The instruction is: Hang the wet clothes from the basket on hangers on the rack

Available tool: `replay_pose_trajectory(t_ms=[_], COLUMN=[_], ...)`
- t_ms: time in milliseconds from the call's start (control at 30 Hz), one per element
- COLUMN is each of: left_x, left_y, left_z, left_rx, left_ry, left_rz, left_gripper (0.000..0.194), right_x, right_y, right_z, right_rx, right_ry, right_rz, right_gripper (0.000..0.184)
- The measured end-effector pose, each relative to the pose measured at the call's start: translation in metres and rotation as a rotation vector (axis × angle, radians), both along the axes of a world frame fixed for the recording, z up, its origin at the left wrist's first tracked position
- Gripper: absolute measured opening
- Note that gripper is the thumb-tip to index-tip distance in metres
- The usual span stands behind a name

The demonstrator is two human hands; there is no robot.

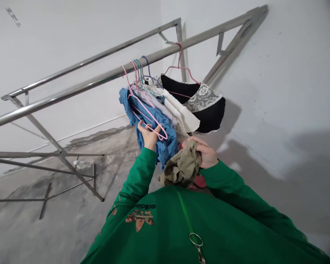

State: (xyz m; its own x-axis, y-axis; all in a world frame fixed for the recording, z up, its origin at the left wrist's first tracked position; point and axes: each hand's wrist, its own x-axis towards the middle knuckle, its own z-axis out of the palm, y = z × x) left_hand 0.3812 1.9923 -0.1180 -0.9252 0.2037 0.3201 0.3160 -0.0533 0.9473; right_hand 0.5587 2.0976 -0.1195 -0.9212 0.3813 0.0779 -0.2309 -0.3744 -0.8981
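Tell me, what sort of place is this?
It looks like a clothes-drying spot, probably indoors: clothes on hangers hang from a metal rack, with plain walls and a stained floor around it.

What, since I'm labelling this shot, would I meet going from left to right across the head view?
Dark marks on the wall → crumpled see-through item on the floor → hanging blue garment → right hand, gripping an olive garment → metal rack's upper right corner.
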Motion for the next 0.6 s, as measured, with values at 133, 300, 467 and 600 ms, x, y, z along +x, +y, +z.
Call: replay_pose_trajectory(t_ms=[133, 300, 467, 600], left_x=[0.039, 0.079, 0.088, 0.087], left_y=[-0.011, -0.023, -0.025, -0.031], left_z=[-0.002, 0.011, 0.029, 0.025], left_rx=[0.157, -0.155, -0.457, -0.613], left_ry=[-0.148, 0.062, 0.496, 0.857], left_rz=[0.049, -0.091, 0.027, 0.094], left_gripper=[0.052, 0.034, 0.029, 0.023], right_x=[-0.005, -0.011, -0.016, -0.017], right_y=[0.000, -0.008, -0.019, -0.020], right_z=[-0.006, -0.006, -0.001, -0.004], right_rx=[0.105, 0.278, 0.542, 0.613], right_ry=[-0.037, 0.082, 0.128, 0.095], right_rz=[-0.109, -0.129, -0.133, -0.092], right_gripper=[0.028, 0.056, 0.067, 0.071])
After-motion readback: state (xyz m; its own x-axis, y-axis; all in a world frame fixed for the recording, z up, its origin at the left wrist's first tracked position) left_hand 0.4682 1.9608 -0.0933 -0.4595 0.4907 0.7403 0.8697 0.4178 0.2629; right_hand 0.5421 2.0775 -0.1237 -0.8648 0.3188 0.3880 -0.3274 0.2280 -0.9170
